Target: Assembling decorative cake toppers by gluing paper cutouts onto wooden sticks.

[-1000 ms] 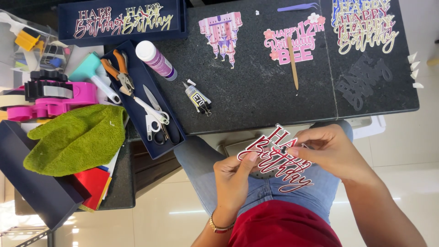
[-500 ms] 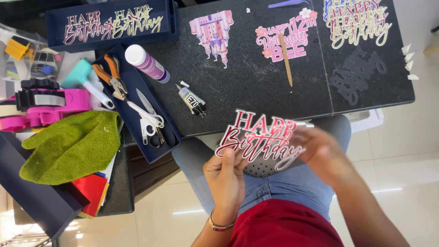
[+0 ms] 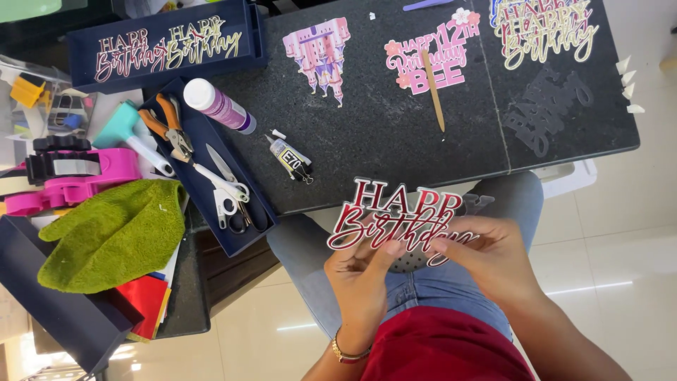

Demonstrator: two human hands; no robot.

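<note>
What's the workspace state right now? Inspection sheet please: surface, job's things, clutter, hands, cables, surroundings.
Surface: dark speckled table, crowded.
Job's things: red and white birthday cutout, held over the lap by both hands.
Clutter: pink castle cutout, pink birthday cutout with a wooden stick on it, glue tube, navy tray with scissors and pliers, green cloth.
Hands: left hand and right hand both pinch the cutout's lower edge.
Cables: nothing seen.
Surroundings: pale tiled floor.

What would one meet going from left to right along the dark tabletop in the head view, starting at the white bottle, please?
White bottle with purple cap → small glue tube → pink castle cutout → wooden stick → gold lettered topper → white paper bits.
</note>
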